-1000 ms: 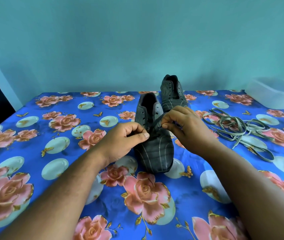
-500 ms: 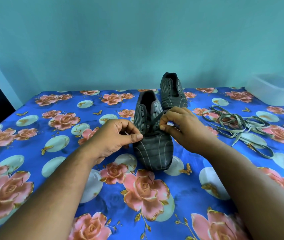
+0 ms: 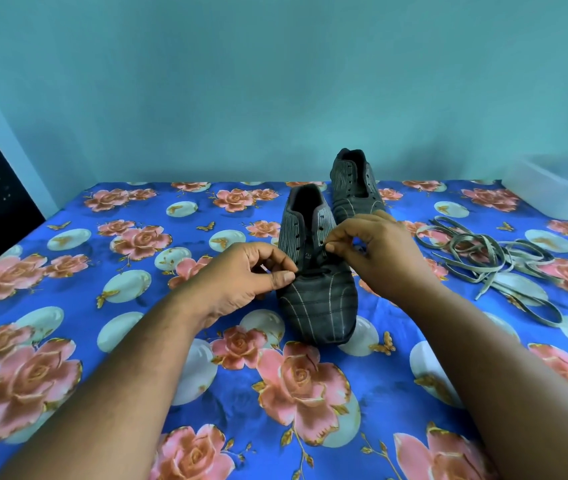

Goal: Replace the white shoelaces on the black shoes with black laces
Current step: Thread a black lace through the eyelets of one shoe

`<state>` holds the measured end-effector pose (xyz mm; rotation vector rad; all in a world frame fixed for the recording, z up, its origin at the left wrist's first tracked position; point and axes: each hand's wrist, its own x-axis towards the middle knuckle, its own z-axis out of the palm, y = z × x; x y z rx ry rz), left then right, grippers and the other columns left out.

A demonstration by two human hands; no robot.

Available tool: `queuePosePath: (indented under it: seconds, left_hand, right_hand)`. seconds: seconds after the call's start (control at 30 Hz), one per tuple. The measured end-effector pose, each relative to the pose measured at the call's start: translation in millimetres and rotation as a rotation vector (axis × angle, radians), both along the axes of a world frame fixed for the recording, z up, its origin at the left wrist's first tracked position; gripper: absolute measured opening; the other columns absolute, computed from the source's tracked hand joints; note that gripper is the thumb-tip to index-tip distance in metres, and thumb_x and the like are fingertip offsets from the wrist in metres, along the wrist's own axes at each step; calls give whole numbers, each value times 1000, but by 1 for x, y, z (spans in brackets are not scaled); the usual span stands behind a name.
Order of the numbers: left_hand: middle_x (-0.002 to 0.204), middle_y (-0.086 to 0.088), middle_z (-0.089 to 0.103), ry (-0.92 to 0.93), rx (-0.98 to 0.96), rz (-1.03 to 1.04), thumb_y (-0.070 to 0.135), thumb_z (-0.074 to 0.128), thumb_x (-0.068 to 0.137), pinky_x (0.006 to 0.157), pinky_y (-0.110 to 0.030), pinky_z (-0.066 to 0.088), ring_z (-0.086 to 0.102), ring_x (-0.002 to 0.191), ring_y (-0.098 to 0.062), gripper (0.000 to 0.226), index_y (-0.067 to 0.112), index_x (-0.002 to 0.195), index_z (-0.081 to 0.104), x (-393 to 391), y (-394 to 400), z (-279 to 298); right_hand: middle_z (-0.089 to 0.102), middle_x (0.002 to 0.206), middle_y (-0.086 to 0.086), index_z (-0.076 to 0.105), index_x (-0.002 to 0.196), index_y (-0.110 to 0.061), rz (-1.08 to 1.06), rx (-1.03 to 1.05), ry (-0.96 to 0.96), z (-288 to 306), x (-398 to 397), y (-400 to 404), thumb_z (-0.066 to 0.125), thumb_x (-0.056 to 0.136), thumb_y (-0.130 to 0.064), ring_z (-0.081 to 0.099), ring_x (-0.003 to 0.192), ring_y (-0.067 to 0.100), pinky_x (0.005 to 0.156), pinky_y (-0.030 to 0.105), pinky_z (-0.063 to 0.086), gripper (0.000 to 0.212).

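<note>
My left hand [image 3: 241, 277] pinches the black lace [image 3: 313, 271] at the near shoe [image 3: 317, 289] lowest eyelets; my right hand [image 3: 376, 251] pinches its other end just above.

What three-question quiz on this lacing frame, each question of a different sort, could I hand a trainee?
1. True or false: the pale laces lie loose on the floral cloth, to the right of both shoes.
2. Which shoe are both hands at? A) the near shoe B) the far shoe C) neither
3. Fill in: the left hand and the right hand each pinch an end of the black ____ at the near shoe's eyelets.

Key: 1 true; 2 A; 3 lace.
</note>
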<state>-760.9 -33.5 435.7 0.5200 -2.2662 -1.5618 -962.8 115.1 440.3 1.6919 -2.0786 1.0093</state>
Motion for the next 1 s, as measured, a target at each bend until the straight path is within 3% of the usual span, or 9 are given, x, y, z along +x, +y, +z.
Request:
queuePosePath:
  seconds: [0.07, 0.2, 0.37, 0.5, 0.6, 0.7, 0.8, 0.9, 1.0]
  left_hand:
    - [73, 8, 67, 7, 28, 16, 15, 79, 87, 65, -29, 47, 52, 71, -18, 10, 23, 87, 73, -1, -1, -1]
    - [70, 7, 66, -16, 27, 42, 18, 81, 85, 64, -28, 46, 51, 65, -13, 10, 19, 85, 72, -2, -2, -4]
    - [69, 6, 63, -26, 24, 28, 16, 80, 85, 65, -24, 46, 52, 66, -10, 10, 20, 84, 71, -3, -1, -6]
    - [85, 4, 60, 84, 37, 34, 11, 80, 84, 81, -28, 48, 51, 80, -16, 25, 24, 105, 73, -4, -1, -4]
    - [99, 2, 64, 174, 45, 30, 28, 76, 88, 92, -37, 52, 55, 87, -19, 31, 29, 119, 71, -13, 8, -2]
    - [102, -5, 68, 199, -159, 89, 54, 73, 82, 87, -40, 53, 60, 86, -28, 30, 39, 108, 73, -24, 13, -9]
    - [100, -8, 68, 207, -212, 143, 43, 76, 87, 81, -36, 51, 60, 90, -34, 10, 35, 94, 74, -29, 14, -12]
    - [98, -1, 65, 185, -260, 119, 52, 67, 87, 76, -21, 46, 60, 85, -15, 25, 29, 94, 74, -25, 18, -9]
    - [95, 10, 60, 159, -438, 121, 56, 73, 86, 85, -21, 46, 57, 88, -2, 28, 28, 93, 73, -23, 21, -9]
  right_hand:
    - [64, 83, -15, 68, 90, -34, -37, -27, 28, 3, 1, 0, 68, 92, -35, 52, 86, 16, 78, 37, 39, 3]
    - [66, 86, -12, 63, 91, -28, -154, -164, 30, 10, 0, -2, 58, 96, -35, 56, 86, 22, 78, 45, 46, 10]
    - [68, 84, -6, 64, 93, -22, -238, -259, -9, 13, 9, -4, 60, 98, -29, 55, 86, 27, 77, 47, 48, 10]
    - [65, 78, -11, 68, 93, -21, -137, -284, -154, 12, 18, -8, 66, 96, -27, 57, 81, 23, 71, 40, 48, 7]
    - [63, 80, -25, 73, 94, -23, -27, -253, -214, 12, 29, -10, 70, 93, -22, 62, 84, 16, 76, 34, 50, 4]
    - [68, 87, -23, 76, 97, -23, 4, -231, -238, 11, 30, -8, 70, 93, -22, 65, 89, 14, 81, 35, 53, 7]
    - [69, 85, -11, 71, 93, -25, -49, -180, -273, 10, 22, -4, 71, 92, -29, 63, 82, 13, 74, 35, 52, 4]
    - [62, 73, -7, 58, 80, -23, -185, -54, -213, 13, 15, 3, 68, 93, -43, 57, 71, 16, 60, 32, 42, 25]
    - [58, 61, -2, 54, 69, -19, -401, 241, -199, 15, 7, 11, 54, 95, -61, 55, 66, 22, 52, 32, 35, 50]
